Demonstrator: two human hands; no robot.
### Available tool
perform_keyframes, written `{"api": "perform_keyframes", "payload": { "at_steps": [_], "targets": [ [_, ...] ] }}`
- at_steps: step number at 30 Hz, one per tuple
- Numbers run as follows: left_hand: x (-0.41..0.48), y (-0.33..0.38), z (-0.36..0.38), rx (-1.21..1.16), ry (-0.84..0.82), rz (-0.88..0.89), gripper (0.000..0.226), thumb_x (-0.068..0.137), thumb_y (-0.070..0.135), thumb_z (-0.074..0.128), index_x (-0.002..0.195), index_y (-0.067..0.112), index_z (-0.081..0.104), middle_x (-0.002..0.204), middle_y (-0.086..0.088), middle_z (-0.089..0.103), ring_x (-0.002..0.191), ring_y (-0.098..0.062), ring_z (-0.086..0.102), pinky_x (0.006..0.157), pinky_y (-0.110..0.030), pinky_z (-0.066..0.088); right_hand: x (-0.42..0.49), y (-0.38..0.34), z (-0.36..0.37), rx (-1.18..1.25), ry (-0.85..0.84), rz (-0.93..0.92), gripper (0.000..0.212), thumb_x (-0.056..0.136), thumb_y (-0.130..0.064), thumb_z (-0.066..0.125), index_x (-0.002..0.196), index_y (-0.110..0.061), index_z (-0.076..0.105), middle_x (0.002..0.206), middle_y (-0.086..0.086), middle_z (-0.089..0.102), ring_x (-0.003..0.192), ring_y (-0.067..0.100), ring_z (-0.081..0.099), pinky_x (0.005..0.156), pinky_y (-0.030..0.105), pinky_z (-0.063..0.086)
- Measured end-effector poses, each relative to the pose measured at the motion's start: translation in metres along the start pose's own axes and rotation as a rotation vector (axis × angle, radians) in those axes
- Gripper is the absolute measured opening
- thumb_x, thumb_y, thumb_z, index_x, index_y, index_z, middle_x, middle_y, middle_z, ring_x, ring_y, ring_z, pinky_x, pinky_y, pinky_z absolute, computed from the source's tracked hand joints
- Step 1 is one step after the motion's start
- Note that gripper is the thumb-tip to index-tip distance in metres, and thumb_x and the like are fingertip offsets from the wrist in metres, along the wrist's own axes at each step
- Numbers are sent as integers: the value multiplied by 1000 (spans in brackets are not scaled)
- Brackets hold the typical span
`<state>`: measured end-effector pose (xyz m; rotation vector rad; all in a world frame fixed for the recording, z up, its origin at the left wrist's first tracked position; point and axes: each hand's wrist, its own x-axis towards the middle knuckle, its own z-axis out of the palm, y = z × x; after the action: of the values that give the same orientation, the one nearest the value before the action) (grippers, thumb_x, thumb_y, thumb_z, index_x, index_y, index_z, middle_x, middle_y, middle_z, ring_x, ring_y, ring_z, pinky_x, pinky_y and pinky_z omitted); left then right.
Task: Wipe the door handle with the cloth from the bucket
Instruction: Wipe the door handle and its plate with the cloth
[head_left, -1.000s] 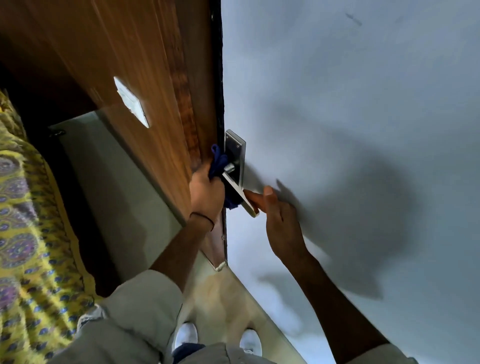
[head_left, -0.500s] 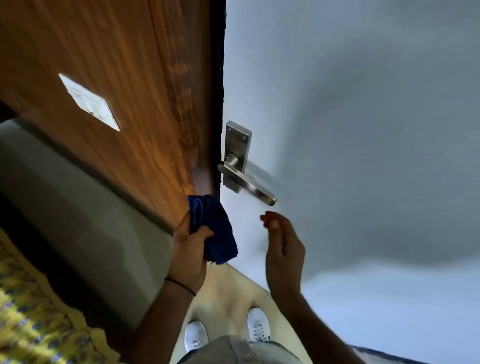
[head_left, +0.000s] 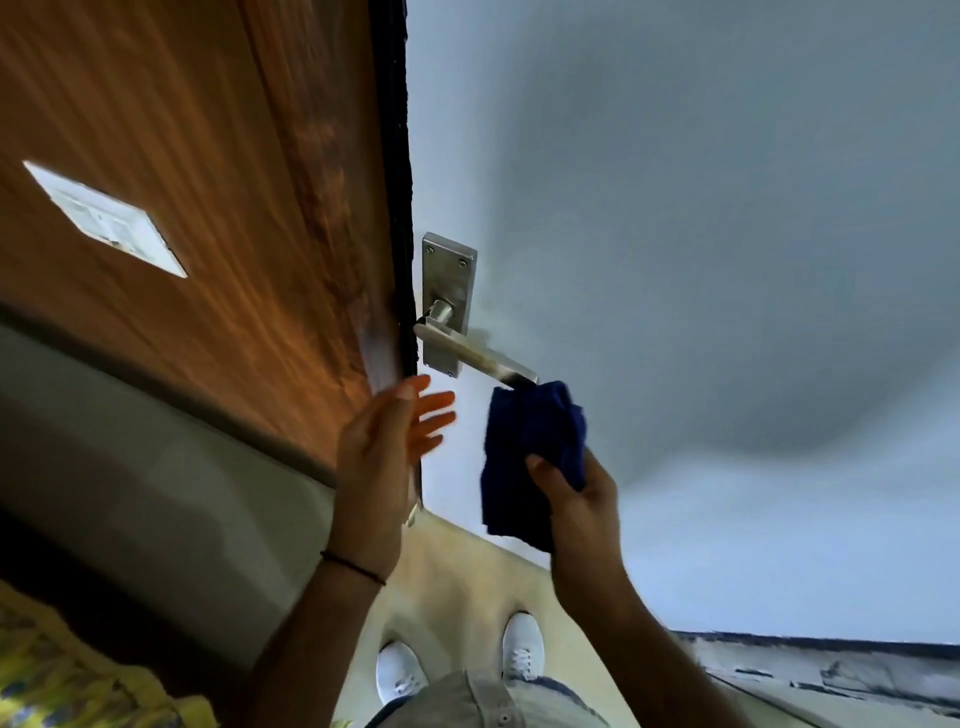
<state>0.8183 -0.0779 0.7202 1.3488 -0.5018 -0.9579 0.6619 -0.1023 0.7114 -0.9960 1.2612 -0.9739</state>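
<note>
Presently the right hand (head_left: 582, 499) pinched the dark blue cloth (head_left: 530, 441) between thumb and curled fingers, and the cloth hung bunched around that hand. The cloth's upper edge touched the free end of the metal door handle (head_left: 475, 356), a lever slanting down to the right from its backplate (head_left: 447, 280) on the pale door (head_left: 675, 234). The left hand (head_left: 389, 457) was flat, fingers straight and spread, holding nothing, just below the handle by the door's edge. Whether it touched the door could not be told. A black band (head_left: 353, 564) circled the left wrist. A wood panel (head_left: 208, 182) bearing a white switch plate (head_left: 104, 218) lay to the left. White shoes (head_left: 522, 647) showed at the bottom.
</note>
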Motion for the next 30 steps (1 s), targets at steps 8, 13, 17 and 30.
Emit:
{"api": "perform_keyframes", "payload": {
  "at_steps": [8, 13, 17, 30],
  "targets": [
    [64, 25, 16, 552, 98, 270, 29, 98, 30, 56, 115, 12, 69, 106, -7, 70, 100, -16, 62, 93, -34, 51, 20, -31, 4, -308, 88, -613, 60, 88, 12, 46, 135, -25, 52, 131, -17, 59, 118, -7, 55, 97, 12, 41],
    [75, 30, 17, 470, 78, 219, 24, 89, 28, 70, 105, 11, 72, 100, -8, 73, 96, -20, 68, 90, -36, 57, 43, -42, 26, -661, -5, -809, 53, 84, 0, 49, 134, -16, 53, 134, 1, 61, 120, 19, 58, 98, 29, 49],
    [75, 31, 15, 371, 53, 138, 22, 88, 26, 69, 105, 13, 71, 102, -4, 72, 98, -16, 68, 89, -27, 55, 59, -35, 46, -997, -149, -812, 47, 87, -13, 56, 134, -15, 55, 125, 9, 67, 110, 31, 63, 92, 41, 53],
    [81, 22, 16, 209, 123, 148, 14, 84, 22, 74, 97, 19, 75, 88, 6, 74, 87, -5, 70, 80, -12, 54, 86, -75, 4, -619, -440, -129, 13, 95, -24, 54, 97, -20, 66, 64, 6, 54, 47, 18, 54, 48, 26, 47]
  ]
}}
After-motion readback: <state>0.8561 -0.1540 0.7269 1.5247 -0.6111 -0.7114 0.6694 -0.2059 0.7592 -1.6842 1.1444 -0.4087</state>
